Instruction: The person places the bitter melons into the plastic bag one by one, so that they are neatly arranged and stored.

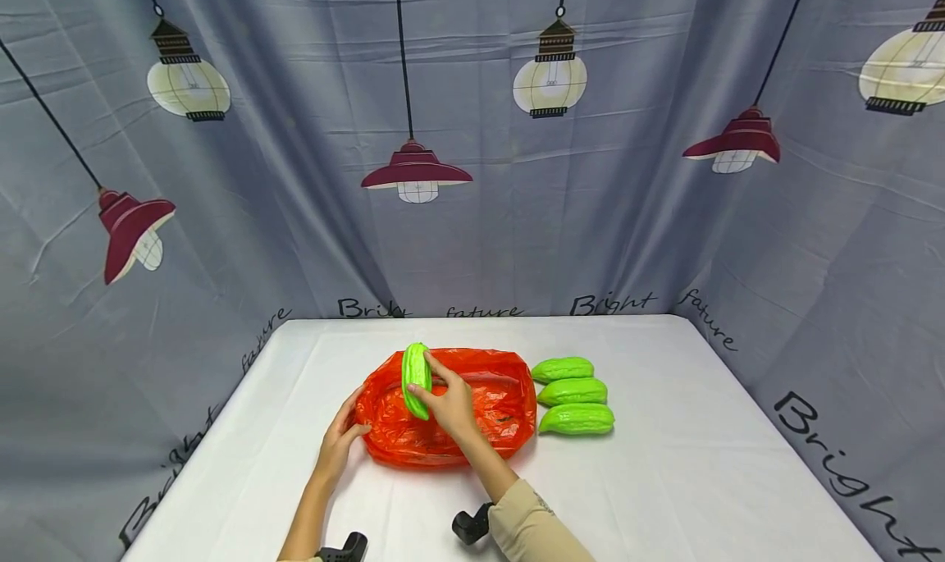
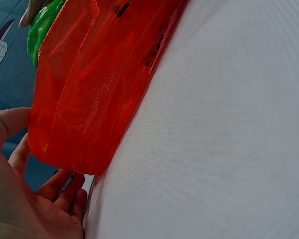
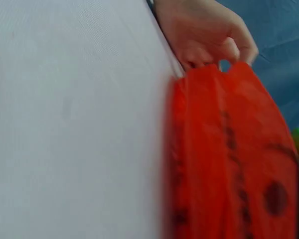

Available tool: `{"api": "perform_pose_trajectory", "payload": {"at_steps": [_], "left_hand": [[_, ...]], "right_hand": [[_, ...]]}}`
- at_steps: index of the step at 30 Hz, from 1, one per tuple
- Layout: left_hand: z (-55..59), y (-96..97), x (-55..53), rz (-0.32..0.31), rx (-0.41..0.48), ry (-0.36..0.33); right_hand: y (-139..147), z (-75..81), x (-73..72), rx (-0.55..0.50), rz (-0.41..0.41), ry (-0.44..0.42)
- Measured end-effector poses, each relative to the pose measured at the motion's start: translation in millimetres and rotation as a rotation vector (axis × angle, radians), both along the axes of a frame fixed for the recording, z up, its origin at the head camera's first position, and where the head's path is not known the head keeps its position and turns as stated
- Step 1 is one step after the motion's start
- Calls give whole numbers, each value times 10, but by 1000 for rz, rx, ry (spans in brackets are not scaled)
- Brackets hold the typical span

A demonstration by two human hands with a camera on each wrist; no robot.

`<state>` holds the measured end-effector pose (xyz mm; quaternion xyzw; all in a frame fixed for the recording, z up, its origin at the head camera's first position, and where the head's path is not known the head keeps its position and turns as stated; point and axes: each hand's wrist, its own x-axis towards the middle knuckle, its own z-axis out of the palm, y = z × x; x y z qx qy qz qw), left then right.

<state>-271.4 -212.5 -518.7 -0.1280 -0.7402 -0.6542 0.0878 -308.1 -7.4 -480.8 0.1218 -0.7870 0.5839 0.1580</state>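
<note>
A red plastic bag lies spread on the white table with its mouth facing up. My left hand holds the bag's left edge; in the left wrist view the thumb is against the red film, with the other fingers around its end. Upright over the left part of the bag is a ridged green bitter melon, pinched between thumb and fingers of my right hand. From the right wrist, the bag looks blurred, and the left hand appears at its far end.
Three more green bitter melons, a back one, a middle one and a front one, lie in a column just right of the bag. A grey curtain printed with lamps surrounds the table.
</note>
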Motion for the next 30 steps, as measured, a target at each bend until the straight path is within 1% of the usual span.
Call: {"api": "perform_pose_trajectory", "payload": {"at_steps": [5,8,11,15,18,22,24,26,30], "left_hand": [[11,12,-19,2,-10,18],[7,15,-21,-1,-12,19],[-25,6,-30,-13,-11,29],[-155,-41,-93,-8,-7,20],[-253,-74,-143,5,-12,18],[-298,-82,-162,5,-26,32],[-298,-78,-164,8,-26,18],[-274,-72,-154,12,-32,3],[-144,-41,-78,16,-44,-20]], "right_hand": [[-109,-111,9,26,-8,-20],[-149,-180,8,57,7,-44],[-178,-222,-2,80,44,-94],[-216,-255,-24,105,102,-128],[-255,-285,-40,121,116,-132],[-316,-321,-42,134,111,-147],[-346,-330,-33,132,112,-148],[-370,-344,-22,126,114,-148],[-404,-370,-1,106,110,-158]]}}
